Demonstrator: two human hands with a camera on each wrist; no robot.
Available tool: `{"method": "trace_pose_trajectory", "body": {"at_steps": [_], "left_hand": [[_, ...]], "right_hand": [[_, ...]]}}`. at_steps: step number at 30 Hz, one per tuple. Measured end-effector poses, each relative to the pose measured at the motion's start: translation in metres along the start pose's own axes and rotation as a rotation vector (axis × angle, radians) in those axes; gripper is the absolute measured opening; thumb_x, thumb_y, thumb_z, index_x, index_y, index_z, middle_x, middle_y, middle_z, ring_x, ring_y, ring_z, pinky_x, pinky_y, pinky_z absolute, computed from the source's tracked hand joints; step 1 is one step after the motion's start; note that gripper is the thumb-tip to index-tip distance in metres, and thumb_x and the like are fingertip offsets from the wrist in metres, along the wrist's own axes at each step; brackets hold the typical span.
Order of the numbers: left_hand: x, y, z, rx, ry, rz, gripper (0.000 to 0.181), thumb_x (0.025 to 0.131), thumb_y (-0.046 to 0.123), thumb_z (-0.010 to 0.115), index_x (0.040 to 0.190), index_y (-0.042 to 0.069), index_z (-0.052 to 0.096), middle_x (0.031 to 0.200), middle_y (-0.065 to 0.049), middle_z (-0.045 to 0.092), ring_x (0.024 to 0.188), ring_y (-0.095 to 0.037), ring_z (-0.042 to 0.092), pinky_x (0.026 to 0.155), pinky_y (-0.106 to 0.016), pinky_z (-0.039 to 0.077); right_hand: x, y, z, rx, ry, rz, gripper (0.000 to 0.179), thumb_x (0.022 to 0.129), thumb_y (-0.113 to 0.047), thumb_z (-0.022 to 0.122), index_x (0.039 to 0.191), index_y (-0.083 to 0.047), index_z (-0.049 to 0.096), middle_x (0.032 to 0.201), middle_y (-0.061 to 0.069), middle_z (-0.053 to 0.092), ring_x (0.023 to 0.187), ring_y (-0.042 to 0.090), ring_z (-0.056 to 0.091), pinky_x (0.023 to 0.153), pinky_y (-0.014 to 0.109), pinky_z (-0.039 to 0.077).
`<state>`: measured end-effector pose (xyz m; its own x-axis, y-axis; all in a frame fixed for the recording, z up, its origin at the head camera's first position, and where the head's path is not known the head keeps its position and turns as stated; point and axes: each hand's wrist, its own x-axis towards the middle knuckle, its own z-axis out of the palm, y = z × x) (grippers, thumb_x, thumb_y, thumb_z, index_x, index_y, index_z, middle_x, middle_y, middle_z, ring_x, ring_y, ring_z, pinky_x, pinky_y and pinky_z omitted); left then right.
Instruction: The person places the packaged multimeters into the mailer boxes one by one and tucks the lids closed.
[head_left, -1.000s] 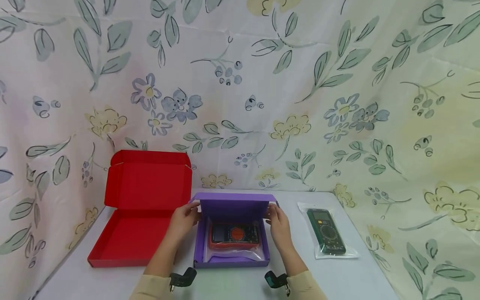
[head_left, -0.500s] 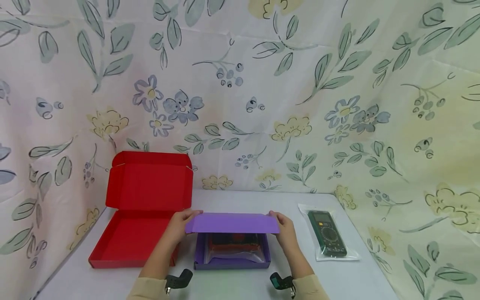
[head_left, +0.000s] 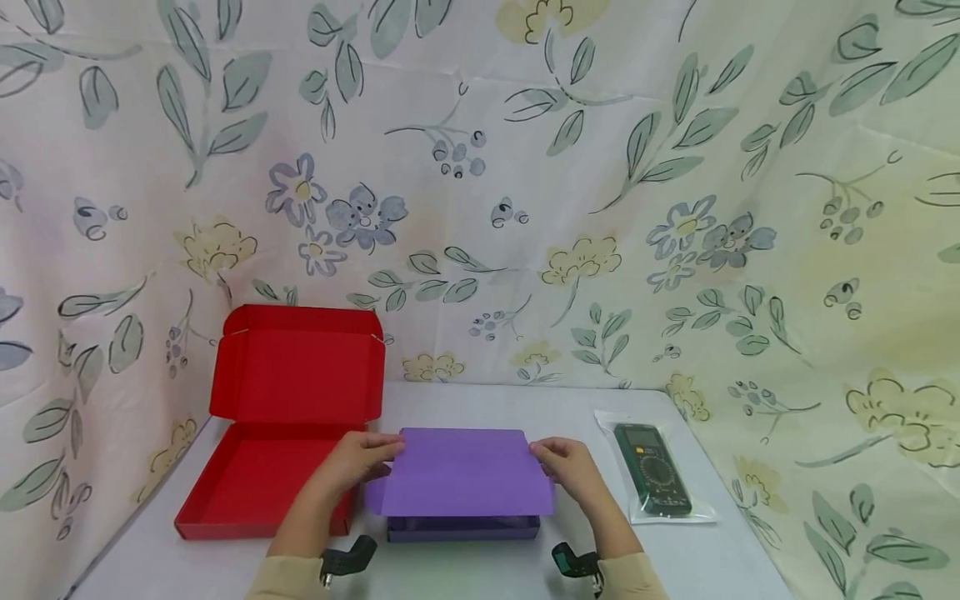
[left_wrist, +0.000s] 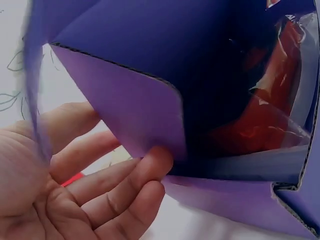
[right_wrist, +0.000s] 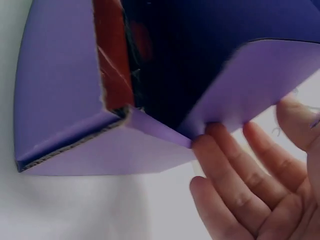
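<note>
The purple cardboard box (head_left: pixel 463 530) stands in front of me with its lid (head_left: pixel 465 475) folded forward, partly lowered over the base. At its left side is my left hand (head_left: pixel 356 462), whose fingertips press the lid's side flap (left_wrist: pixel 135 100) inward in the left wrist view. My right hand (head_left: pixel 566 462) is at the opposite side, its extended fingers against the other side flap (right_wrist: pixel 270 80). Through the gaps in the wrist views shows a red multimeter (left_wrist: pixel 272 112) in clear plastic inside the box; the lid hides it in the head view.
An open red cardboard box (head_left: pixel 255 475) stands at the left, partly behind my left forearm. On the right of the white table (head_left: pixel 570 408) lies a green multimeter (head_left: pixel 652 469) in a clear bag. A floral curtain (head_left: pixel 480 208) hangs behind the table.
The purple lid has swung forward and down over the base, covering the red multimeter in the head view. Both hands have followed it and now stand by its rear corners.
</note>
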<state>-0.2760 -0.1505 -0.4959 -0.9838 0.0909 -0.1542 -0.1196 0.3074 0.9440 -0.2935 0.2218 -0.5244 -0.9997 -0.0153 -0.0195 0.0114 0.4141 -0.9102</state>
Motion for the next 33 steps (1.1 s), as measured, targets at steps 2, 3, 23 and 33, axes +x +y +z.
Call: {"method": "trace_pose_trajectory", "body": {"at_steps": [2,3,23,33], "left_hand": [[0.000,0.000,0.000,-0.006,-0.015,-0.016,0.036,0.093,0.019,0.076,0.122,-0.001,0.073,0.110,-0.016,0.073,0.093,-0.031,0.073,0.084,-0.049,0.060],[0.000,0.000,0.000,-0.011,-0.018,-0.024,0.036,0.092,0.019,0.077,0.123,-0.001,0.073,0.110,-0.015,0.073,0.092,-0.031,0.073,0.083,-0.048,0.060],[-0.005,-0.005,0.009,0.061,0.046,-0.045,0.032,0.091,0.012,0.076,0.121,0.000,0.073,0.107,-0.014,0.074,0.086,-0.025,0.073,0.083,-0.049,0.060],[-0.004,-0.009,0.016,0.112,0.089,0.015,0.025,0.091,-0.002,0.070,0.116,-0.004,0.074,0.095,-0.012,0.072,0.078,-0.023,0.068,0.073,-0.045,0.060]], "right_hand": [[-0.001,0.000,-0.001,-0.003,-0.038,-0.004,0.035,0.095,-0.034,0.073,0.105,-0.001,0.076,0.094,0.006,0.074,0.080,0.020,0.070,0.072,0.036,0.060],[-0.002,-0.001,-0.002,0.000,-0.054,-0.005,0.035,0.095,-0.034,0.074,0.106,0.000,0.076,0.095,0.007,0.075,0.081,0.021,0.071,0.074,0.038,0.061],[-0.010,-0.003,0.002,-0.048,-0.127,-0.002,0.027,0.093,-0.022,0.077,0.104,0.003,0.075,0.089,0.006,0.073,0.080,0.021,0.070,0.075,0.039,0.061],[-0.014,0.001,0.006,-0.048,-0.121,-0.008,0.026,0.093,-0.017,0.077,0.105,0.005,0.072,0.091,0.009,0.074,0.081,0.022,0.071,0.075,0.039,0.061]]}}
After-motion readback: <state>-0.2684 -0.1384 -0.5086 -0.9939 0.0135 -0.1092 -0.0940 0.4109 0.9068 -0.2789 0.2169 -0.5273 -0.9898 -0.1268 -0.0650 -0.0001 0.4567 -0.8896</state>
